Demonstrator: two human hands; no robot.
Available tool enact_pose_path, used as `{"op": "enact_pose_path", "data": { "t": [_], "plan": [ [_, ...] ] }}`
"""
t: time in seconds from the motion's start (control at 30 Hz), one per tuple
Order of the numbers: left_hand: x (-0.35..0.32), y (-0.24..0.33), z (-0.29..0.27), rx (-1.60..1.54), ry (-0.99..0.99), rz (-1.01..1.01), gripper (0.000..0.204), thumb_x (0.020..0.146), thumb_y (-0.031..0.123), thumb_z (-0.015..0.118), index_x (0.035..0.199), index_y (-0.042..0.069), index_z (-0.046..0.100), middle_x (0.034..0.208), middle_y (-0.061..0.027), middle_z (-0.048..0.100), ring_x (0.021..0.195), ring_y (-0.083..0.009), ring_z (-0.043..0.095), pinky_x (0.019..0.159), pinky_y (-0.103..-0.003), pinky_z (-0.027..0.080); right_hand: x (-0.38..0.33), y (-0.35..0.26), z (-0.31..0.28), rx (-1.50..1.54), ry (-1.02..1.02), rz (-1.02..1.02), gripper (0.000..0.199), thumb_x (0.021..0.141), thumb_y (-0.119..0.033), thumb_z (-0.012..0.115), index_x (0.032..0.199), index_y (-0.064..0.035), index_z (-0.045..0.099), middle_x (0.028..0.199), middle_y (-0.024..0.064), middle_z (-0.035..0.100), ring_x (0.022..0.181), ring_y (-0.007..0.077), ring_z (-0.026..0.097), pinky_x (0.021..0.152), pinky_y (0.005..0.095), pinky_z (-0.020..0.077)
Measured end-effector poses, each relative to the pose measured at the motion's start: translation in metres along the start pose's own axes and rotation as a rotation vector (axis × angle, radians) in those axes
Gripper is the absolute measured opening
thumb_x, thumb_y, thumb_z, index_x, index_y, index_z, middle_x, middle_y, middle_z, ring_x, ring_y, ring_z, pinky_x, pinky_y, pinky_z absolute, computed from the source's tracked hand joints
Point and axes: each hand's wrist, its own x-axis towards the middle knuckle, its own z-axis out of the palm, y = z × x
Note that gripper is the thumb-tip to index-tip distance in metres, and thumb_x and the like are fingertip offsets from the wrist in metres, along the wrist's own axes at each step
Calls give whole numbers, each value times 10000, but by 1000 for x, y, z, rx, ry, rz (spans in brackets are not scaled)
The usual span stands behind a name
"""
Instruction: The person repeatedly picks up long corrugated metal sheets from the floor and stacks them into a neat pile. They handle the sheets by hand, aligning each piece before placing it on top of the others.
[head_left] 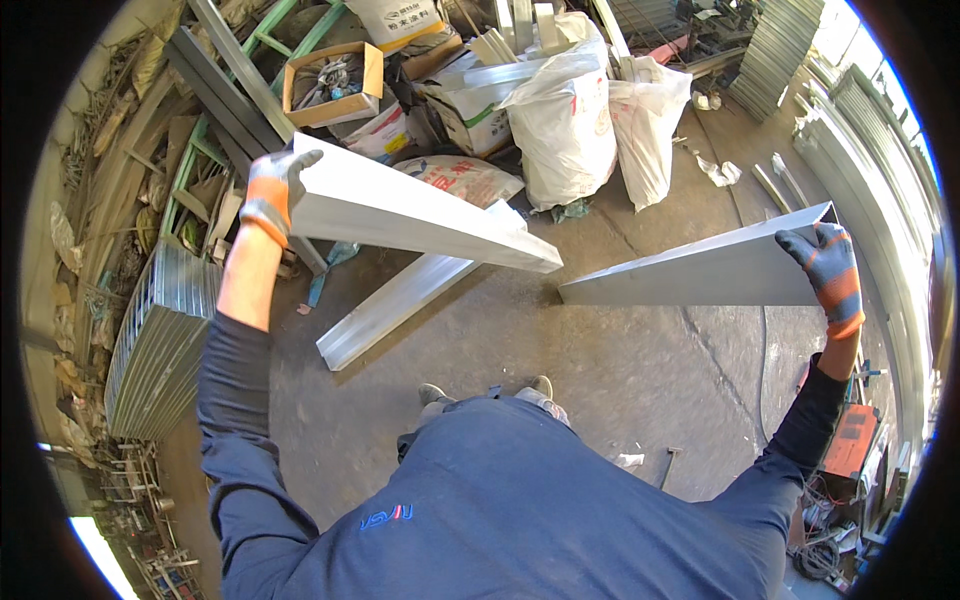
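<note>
My left hand [272,192], in an orange and grey work glove, grips the upper left end of a long silver metal profile [400,210]. That profile slants down to the right, its far end near the middle of the view. My right hand [832,278], gloved alike, is closed on the raised right end of a second metal profile [710,265]. The lower tip of this one points left, close to the first profile's end but apart from it. Beneath the left profile another metal bar [400,305] lies slantwise on the floor, partly covered by it.
White woven sacks [565,130] and an open cardboard box [332,85] stand ahead. Stacked metal sheets [165,340] are at the left, long profiles [865,190] along the right. An orange machine [850,440] with cables sits at the lower right; a hammer-like tool [669,467] lies nearby.
</note>
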Motion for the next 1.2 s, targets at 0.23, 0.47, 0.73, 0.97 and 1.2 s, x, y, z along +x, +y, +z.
{"op": "enact_pose_path", "data": {
  "t": [0.23, 0.47, 0.73, 0.97, 1.2],
  "plan": [
    [-36, -171, -35, -469, 134, -213, 229, 909, 143, 930, 1005, -39, 829, 782, 20, 709, 610, -98, 505, 582, -309, 398, 5, -79, 22, -6, -33, 68, 324, 915, -246, 911, 934, 57, 796, 791, 177, 711, 697, 276, 692, 668, 380, 522],
    [-52, -381, -140, -628, 247, -302, 358, 923, 105, 916, 1229, -56, 823, 1097, -59, 816, 944, -140, 706, 862, -323, 531, 8, -151, 43, -624, -92, -202, 215, 1016, -213, 796, 1204, -143, 874, 1052, 165, 792, 970, 336, 740, 852, 487, 575],
    [-96, -675, -235, -515, 297, -529, 273, 996, 125, 845, 1217, -31, 817, 1080, -5, 797, 933, -120, 671, 842, -328, 529, 16, -178, 50, -43, -154, 502, 319, 1084, -84, 668, 1338, -173, 838, 996, 125, 778, 829, 227, 681, 783, 383, 550],
    [-136, -905, -255, -263, 300, -946, 445, 1022, 363, 834, 1282, 3, 806, 1103, -39, 809, 957, -166, 670, 885, -374, 546, 114, -201, 72, -167, -213, 630, 491, 1117, -425, 676, 1412, -51, 793, 1025, 75, 797, 937, 138, 677, 843, 328, 555],
    [-141, -1047, -245, -355, 326, -1066, 436, 1005, 356, 868, 1261, 6, 821, 1126, -59, 830, 953, -187, 731, 860, -409, 570, 248, -332, 160, -95, -121, 706, 373, 1129, -342, 703, 1219, -15, 858, 754, -30, 624, 691, 98, 498, 635, 329, 450]
  ]
}}
